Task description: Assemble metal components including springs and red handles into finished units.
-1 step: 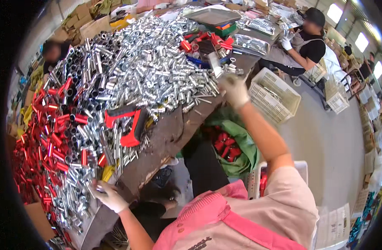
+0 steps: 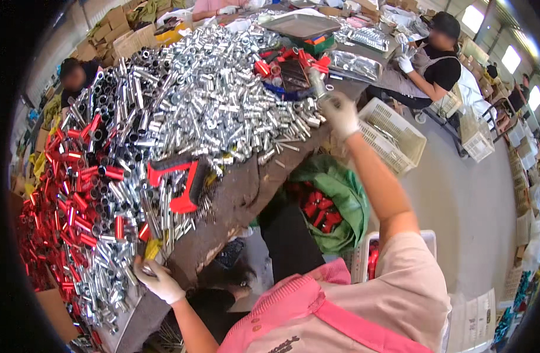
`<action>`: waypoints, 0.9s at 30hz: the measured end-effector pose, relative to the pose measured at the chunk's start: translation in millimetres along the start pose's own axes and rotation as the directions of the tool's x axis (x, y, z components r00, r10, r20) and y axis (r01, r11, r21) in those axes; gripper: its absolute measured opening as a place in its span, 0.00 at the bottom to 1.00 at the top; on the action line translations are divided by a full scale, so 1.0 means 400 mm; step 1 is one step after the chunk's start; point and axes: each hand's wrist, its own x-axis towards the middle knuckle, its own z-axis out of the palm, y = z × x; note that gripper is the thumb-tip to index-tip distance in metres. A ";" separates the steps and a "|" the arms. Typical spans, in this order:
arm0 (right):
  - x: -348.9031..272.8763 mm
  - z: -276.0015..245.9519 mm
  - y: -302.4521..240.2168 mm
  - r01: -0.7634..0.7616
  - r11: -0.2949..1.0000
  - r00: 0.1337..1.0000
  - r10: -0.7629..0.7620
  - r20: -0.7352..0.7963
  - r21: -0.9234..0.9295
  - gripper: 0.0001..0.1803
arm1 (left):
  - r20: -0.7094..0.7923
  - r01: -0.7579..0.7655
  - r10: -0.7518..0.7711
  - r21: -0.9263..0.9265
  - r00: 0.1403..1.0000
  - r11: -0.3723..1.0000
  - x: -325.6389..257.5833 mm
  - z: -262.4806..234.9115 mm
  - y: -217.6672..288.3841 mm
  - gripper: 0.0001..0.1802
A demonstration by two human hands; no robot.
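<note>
silver metal everywhere, the whole bench (image 2: 246, 194) is buried under a heap of shiny short tubes (image 2: 223, 100), with a second drift of red tubes (image 2: 52, 212) off to the far left of that heap. landmark for everything here is the red-and-black scoop thing (image 2: 181, 182) lying in the middle of the pile.

honestly nothing has really changed: both frames are the same instant, so arms, tubes and scoop sit exactly where they did. no tube has gone anywhere new, so whatever sorting is going on looks mid-stroke to me.

right hand (image 2: 340, 115), white glove, is up and to the right of the scoop at the bench's far edge, fingers closed around one silver tube (image 2: 317, 82) that sticks up out of the fist. left hand (image 2: 158, 281), also gloved, is down and left of the scoop at the near edge of the pile, fingers curled onto the loose tubes there; can't tell if it's actually pinching one or just resting on them.

right of the scoop and below the bench edge there's a green sack (image 2: 340, 200) with red parts in it, and further right a white plastic crate (image 2: 393, 135). beyond the heap sits a flat grey tray (image 2: 299, 25). a seated co-worker (image 2: 438, 65) in dark clothes works at the far right, another person (image 2: 75, 76) sits at the far left. grey concrete floor (image 2: 470, 206), cardboard boxes (image 2: 123, 29) along the back.
</note>
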 end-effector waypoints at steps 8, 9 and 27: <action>0.527 -0.244 0.367 -0.289 0.510 0.957 0.160 -0.241 -0.810 0.19 | -0.164 -0.050 0.059 0.055 0.985 0.997 -0.018 0.032 -0.037 0.20; 0.549 -0.283 0.396 -0.297 0.430 0.947 0.250 -0.204 -0.853 0.19 | -0.149 -0.075 0.079 0.031 0.986 0.997 -0.015 0.037 -0.043 0.20; -0.152 0.230 -0.092 0.269 0.909 0.958 -0.285 0.003 0.318 0.10 | -0.250 0.042 -0.296 -0.695 0.922 0.718 -0.022 0.022 0.018 0.19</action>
